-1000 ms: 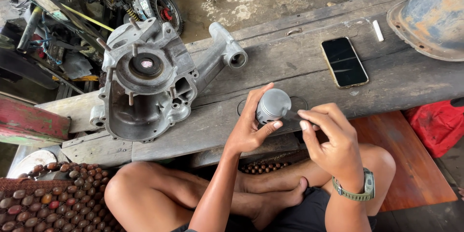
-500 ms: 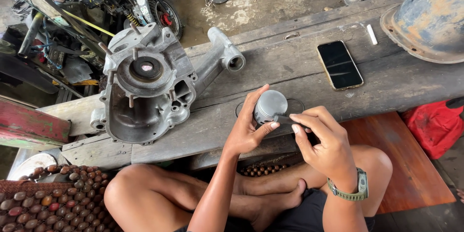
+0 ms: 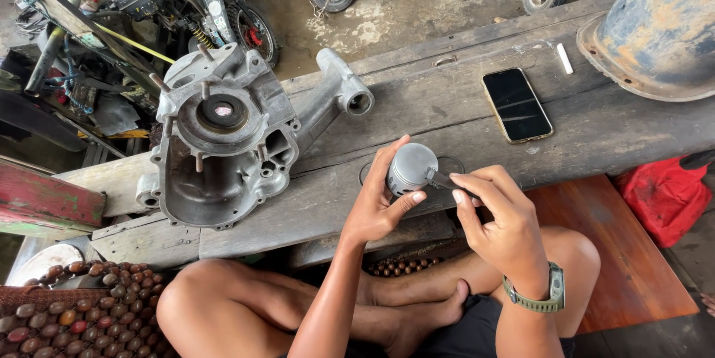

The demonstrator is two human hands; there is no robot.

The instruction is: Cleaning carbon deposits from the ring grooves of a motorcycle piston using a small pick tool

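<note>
Left hand has its fingers wrapped around the piston, held just above the surface. Right hand pinches a dark tool against its side. I'd keep the piston steady and go gently.

Soft daylight, sharp focus, edges perhaps warped.

Grey piston, dull silver engine casing, black phone, weathered grey bench — red bag, olive-green watch strap.
</note>
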